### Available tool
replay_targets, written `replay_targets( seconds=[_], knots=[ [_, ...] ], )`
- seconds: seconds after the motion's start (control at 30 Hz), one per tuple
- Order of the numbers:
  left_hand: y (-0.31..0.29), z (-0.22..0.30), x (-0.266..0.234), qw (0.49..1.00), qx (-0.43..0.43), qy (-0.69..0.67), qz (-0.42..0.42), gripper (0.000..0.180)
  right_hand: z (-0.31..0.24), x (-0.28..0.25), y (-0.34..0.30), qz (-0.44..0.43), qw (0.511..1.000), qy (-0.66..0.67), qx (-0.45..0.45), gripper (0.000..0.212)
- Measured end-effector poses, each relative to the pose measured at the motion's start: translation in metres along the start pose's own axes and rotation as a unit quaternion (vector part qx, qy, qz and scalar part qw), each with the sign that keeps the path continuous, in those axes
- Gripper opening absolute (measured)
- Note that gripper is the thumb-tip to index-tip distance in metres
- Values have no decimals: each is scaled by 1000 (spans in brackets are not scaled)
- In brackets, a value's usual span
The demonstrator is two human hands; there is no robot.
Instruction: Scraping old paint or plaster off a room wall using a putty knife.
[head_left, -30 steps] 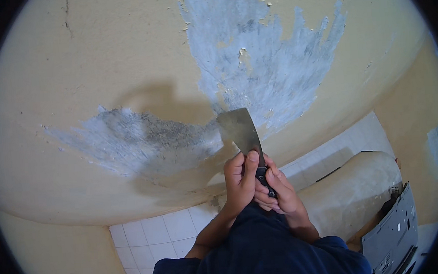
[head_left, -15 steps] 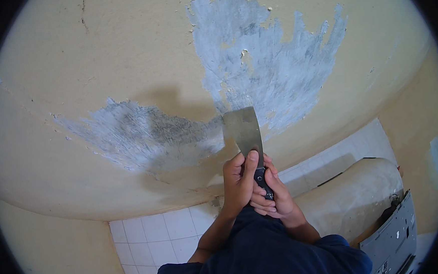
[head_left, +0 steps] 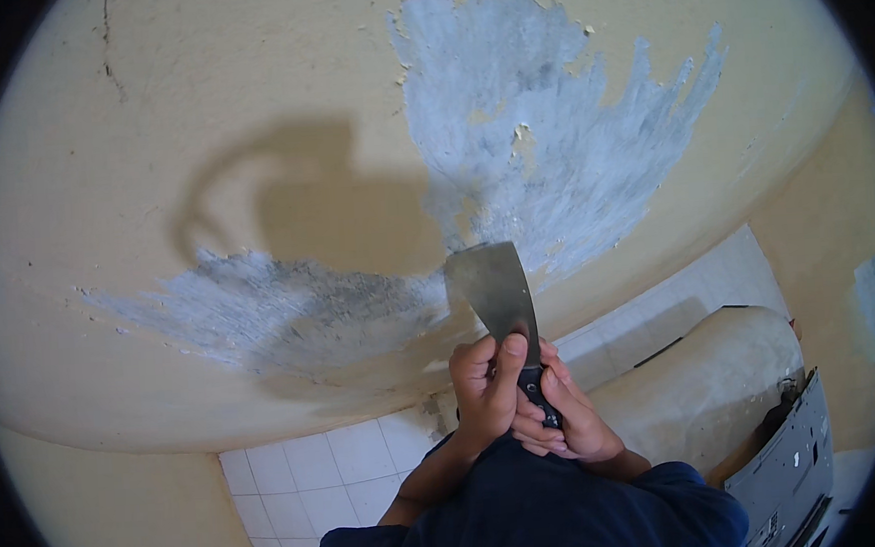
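Note:
Both my hands grip one wide-bladed paint scraper (head_left: 494, 285) with a black handle (head_left: 535, 396). My left hand (head_left: 487, 391) is closed near the base of the blade, its thumb lying on the metal. My right hand (head_left: 572, 416) wraps the handle from the other side. The blade's front edge meets the wall around the lower tip of a scraped grey-white patch (head_left: 559, 136). A second scraped patch (head_left: 299, 307) spreads to the left of the blade. Cream paint (head_left: 247, 105) surrounds both patches, with ragged, flaking edges.
White floor tiles (head_left: 315, 477) lie below the wall at lower left. A beige rounded, padded-looking piece (head_left: 705, 382) stands at my right, with a grey panel (head_left: 785, 463) beside it. A side wall (head_left: 837, 249) rises at far right. A dark shadow falls across the wall.
The scraper and both hands sit slightly lower in view. The wall has shifted in the picture, and the shadow on it now spreads higher and farther left. My grip looks the same.

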State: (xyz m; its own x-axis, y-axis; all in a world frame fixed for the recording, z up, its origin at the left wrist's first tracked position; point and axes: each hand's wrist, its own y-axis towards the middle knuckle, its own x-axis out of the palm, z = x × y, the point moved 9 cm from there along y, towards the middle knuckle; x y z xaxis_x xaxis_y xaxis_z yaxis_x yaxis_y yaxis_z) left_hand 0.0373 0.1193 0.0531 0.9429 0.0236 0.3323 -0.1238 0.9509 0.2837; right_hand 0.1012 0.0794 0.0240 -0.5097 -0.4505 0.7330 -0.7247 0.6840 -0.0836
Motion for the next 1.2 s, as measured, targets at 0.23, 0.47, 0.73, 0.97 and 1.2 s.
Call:
replay_targets(
  seconds=[0.23, 0.47, 0.73, 0.97, 1.2],
  knots=[
    [2, 17, -29, 994, 53, 32, 85, 33, -7, 11, 21, -7, 1000, 0, -14, 36],
    [-1, 17, -62, 993, 93, 51, 45, 41, 5, 27, 42, -133, 986, -95, -14, 37],
    [-4, 2, -41, 999, 37, 39, -6, 34, 9, -13, 40, -59, 983, -162, -66, 50],
    [-9, 28, -35, 986, 124, 28, 106, 37, -15, -26, 38, 47, 927, -317, -197, 24],
    [-13, 5, -32, 995, -13, 56, 75, 26, 14, -17, 17, -52, 998, -36, -13, 36]
  ],
)
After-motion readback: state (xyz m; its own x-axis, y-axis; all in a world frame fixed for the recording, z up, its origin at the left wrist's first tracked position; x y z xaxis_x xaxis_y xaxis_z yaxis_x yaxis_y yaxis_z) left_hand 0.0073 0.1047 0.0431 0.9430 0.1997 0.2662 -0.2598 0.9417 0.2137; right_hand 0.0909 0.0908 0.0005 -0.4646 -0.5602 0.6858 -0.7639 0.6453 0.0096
